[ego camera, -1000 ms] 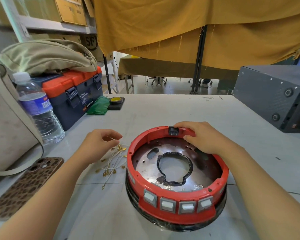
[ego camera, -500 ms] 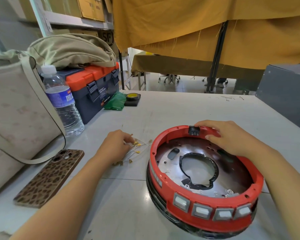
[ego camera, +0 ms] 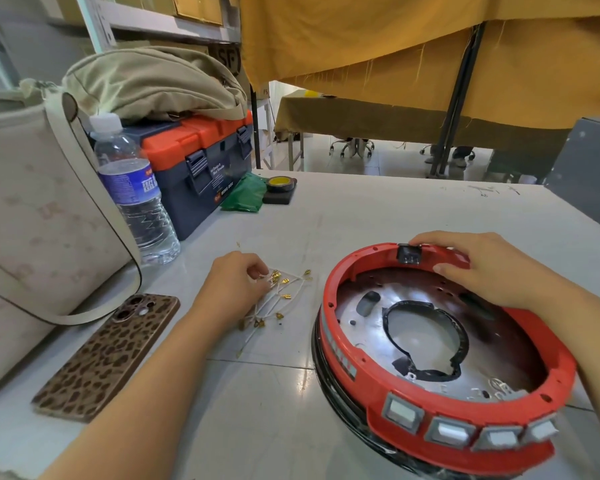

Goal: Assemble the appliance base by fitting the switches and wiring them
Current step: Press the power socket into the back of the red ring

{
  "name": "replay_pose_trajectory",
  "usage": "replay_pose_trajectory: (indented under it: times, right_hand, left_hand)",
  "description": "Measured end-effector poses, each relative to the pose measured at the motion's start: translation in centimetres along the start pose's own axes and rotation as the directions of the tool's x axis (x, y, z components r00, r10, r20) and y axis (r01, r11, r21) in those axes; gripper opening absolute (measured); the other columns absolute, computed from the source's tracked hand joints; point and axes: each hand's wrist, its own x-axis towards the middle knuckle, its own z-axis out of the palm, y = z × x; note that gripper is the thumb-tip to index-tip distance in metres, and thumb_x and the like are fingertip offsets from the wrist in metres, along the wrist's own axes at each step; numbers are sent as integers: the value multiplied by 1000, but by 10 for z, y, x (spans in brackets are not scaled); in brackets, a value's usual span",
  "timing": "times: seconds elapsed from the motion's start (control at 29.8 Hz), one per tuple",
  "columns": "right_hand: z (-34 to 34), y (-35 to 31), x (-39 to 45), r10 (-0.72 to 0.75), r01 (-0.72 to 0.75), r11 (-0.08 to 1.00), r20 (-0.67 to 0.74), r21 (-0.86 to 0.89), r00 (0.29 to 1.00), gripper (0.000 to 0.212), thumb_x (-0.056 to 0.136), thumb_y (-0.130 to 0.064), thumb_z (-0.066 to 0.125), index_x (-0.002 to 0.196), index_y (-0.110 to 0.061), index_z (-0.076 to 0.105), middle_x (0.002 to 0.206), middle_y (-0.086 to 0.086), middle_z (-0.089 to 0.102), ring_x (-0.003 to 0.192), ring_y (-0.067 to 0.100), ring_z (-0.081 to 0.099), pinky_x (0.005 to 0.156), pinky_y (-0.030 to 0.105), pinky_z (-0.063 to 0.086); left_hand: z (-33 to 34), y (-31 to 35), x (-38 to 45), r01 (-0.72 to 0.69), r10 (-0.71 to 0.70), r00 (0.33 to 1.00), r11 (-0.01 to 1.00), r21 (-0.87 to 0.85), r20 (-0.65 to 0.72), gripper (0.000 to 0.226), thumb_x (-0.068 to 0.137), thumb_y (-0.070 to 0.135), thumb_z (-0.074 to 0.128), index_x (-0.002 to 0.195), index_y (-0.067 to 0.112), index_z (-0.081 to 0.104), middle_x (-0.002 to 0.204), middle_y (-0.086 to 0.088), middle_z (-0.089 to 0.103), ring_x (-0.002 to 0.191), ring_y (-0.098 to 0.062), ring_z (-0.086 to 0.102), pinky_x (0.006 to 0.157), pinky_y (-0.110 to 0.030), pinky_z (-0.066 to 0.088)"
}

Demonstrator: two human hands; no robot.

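Observation:
A round red appliance base (ego camera: 388, 386) with a shiny metal floor lies on the table at the right. Several grey rocker switches (ego camera: 451, 432) sit in its near wall, and a small black socket (ego camera: 408, 254) sits in its far rim. My right hand (ego camera: 478, 268) rests on that far rim, fingers curled over it beside the socket. A small heap of white wires with gold terminals (ego camera: 278, 299) lies left of the base. My left hand (ego camera: 236, 285) is down on the heap, its fingertips pinching wires at the top of it.
A leopard-print phone (ego camera: 108, 355) lies at the near left, by a cream bag (ego camera: 32, 220). Behind stand a water bottle (ego camera: 132, 192), a blue and orange toolbox (ego camera: 201, 161), a green pouch (ego camera: 243, 195) and a tape roll (ego camera: 279, 185). A grey metal box (ego camera: 589, 174) stands far right.
My left hand has come down from just above the wire heap onto it and now pinches wires. My head has turned left, so the base sits further right. My right hand stays on the rim.

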Motion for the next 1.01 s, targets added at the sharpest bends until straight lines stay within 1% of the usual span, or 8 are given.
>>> replay_pose_trajectory:
  times: [0.17,0.34,0.47,0.54,0.64,0.74,0.87,1.01]
  right_hand:
    - [1,1,4,-16,16,1000,2,-4,1000,45,89,-10,61,125,-37,55,116,-19,56,104,10,53,85,17,32]
    - [2,1,4,-19,19,1000,7,1,1000,47,89,-9,62,128,-34,54,121,-20,55,115,14,54,91,18,31]
    - [1,1,4,-7,6,1000,17,9,1000,47,89,-10,62,127,-36,54,126,-12,59,112,16,55,90,21,33]
    - [1,1,4,-5,5,1000,16,9,1000,47,89,-10,62,127,-36,54,126,-11,59,111,17,55,89,21,33]
    - [2,2,3,-2,1,1000,21,6,1000,47,89,-11,62,128,-36,53,127,-10,59,112,17,55,89,22,34]
    - [2,2,4,-4,4,1000,16,3,1000,47,89,-11,62,128,-36,53,128,-11,58,112,17,54,90,22,33]
    - [2,2,4,-8,8,1000,7,8,1000,47,88,-12,63,126,-38,53,126,-12,58,105,10,51,89,22,33]
    - [2,2,4,0,0,1000,18,11,1000,47,89,-12,62,126,-39,53,125,-9,60,104,14,53,87,24,35]
  left_hand:
    - [6,11,-6,-104,103,991,994,11,90,7,78,34,70,80,32,64,83,13,50,77,-3,49,67,-21,38]
    - [11,10,-10,-117,114,986,993,18,125,16,77,33,71,91,25,67,84,12,47,76,-4,46,66,-16,34]
    - [11,9,-13,-130,123,980,991,30,155,35,78,38,71,110,24,65,88,14,44,77,-1,47,67,-14,33]
    - [10,9,-13,-128,123,984,991,26,127,34,80,33,70,112,22,65,92,10,49,79,-3,50,71,-17,39]
    - [3,5,-10,-68,68,998,998,-13,-3,14,83,19,66,96,24,67,99,3,54,77,-4,54,69,-11,41]
    - [-1,-1,-8,34,-35,998,999,-11,-61,11,83,22,68,94,23,65,101,3,55,75,-4,55,64,-10,36]
    - [-4,-3,-10,151,-150,988,988,-30,37,27,78,34,74,99,23,61,86,7,62,74,-4,56,58,-17,39]
    - [-4,0,-8,195,-186,977,977,-91,99,23,79,22,74,98,19,62,81,1,67,66,-6,57,53,-18,38]
